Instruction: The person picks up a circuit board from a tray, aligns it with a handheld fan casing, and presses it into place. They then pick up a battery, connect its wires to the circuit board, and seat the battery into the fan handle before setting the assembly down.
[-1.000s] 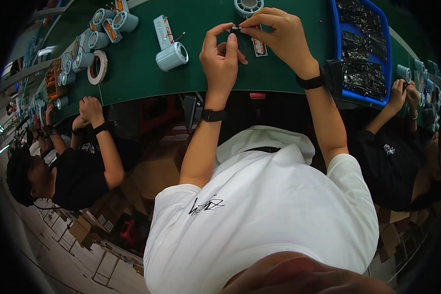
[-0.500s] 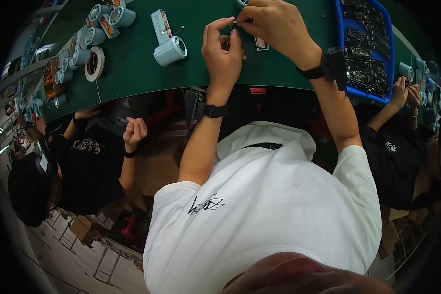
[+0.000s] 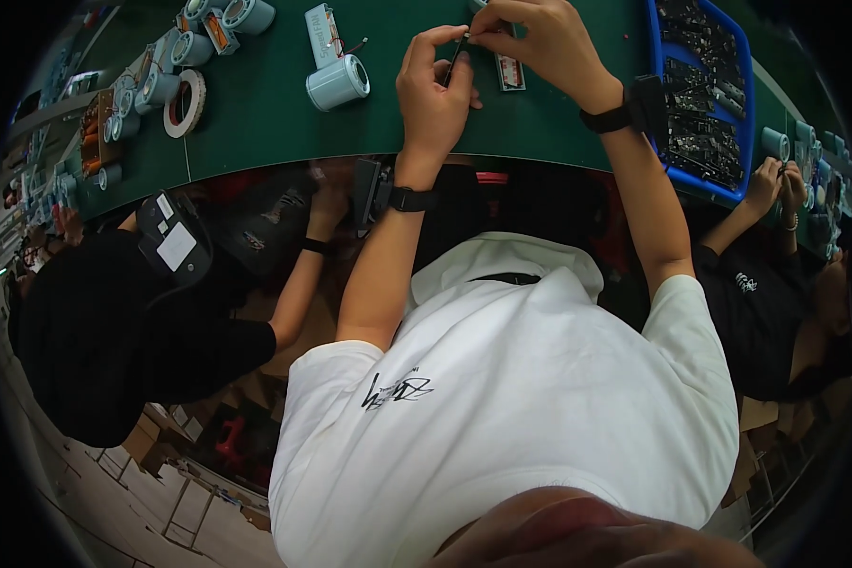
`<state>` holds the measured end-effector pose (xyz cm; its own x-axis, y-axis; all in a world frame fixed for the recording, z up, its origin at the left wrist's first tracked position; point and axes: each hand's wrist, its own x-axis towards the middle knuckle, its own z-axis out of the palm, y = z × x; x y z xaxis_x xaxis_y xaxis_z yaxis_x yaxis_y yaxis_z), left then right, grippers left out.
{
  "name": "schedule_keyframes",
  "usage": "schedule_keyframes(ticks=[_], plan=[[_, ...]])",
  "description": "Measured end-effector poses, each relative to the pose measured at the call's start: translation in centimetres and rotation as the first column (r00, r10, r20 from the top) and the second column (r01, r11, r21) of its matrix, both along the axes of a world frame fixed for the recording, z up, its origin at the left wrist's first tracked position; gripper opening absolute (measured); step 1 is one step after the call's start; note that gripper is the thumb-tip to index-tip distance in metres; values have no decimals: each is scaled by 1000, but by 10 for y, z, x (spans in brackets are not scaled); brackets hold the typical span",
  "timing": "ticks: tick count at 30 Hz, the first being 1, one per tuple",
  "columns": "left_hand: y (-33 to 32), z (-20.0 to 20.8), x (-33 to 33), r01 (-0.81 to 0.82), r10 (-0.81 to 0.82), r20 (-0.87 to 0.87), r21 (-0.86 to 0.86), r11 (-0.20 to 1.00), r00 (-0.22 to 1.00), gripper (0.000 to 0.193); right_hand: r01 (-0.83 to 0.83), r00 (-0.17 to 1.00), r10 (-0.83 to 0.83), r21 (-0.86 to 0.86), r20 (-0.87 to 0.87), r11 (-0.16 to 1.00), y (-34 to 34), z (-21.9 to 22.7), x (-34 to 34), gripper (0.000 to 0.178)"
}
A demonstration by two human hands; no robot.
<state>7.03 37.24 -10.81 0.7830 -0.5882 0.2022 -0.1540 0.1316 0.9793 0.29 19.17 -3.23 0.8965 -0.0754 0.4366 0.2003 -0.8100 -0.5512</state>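
My left hand [image 3: 434,104] grips a thin dark circuit board [image 3: 455,59] upright between thumb and index finger, over the far side of the green table. At the board's top end, the fingertips of my right hand [image 3: 547,45] pinch a tiny pale piece, too small to name. Just beneath my right hand lies a light-blue housing [image 3: 510,74] with its inside showing, partly covered by the hand. Left of my hands, a light-blue cylindrical fan body [image 3: 338,83] with a flat handle [image 3: 323,30] and loose thin wires rests on the table.
A blue tray [image 3: 752,114] of dark circuit boards stands at right. More light-blue fan bodies [image 3: 191,49] and a white tape roll [image 3: 186,104] are at left on the green table [image 3: 256,123]. People in black sit on both sides; the right one's hands [image 3: 776,187] are close together.
My hands stay together at the circuit board, with little shift. The person at left has leaned forward and lowered a raised hand toward my side. The view has shifted slightly.
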Motion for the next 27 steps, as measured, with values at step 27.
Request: schedule_keyframes(ticks=[27], plan=[[-1, 2, -4, -110, 105, 65, 93, 990, 992, 27, 145, 968, -124, -80, 218, 986, 15, -43, -10, 20]])
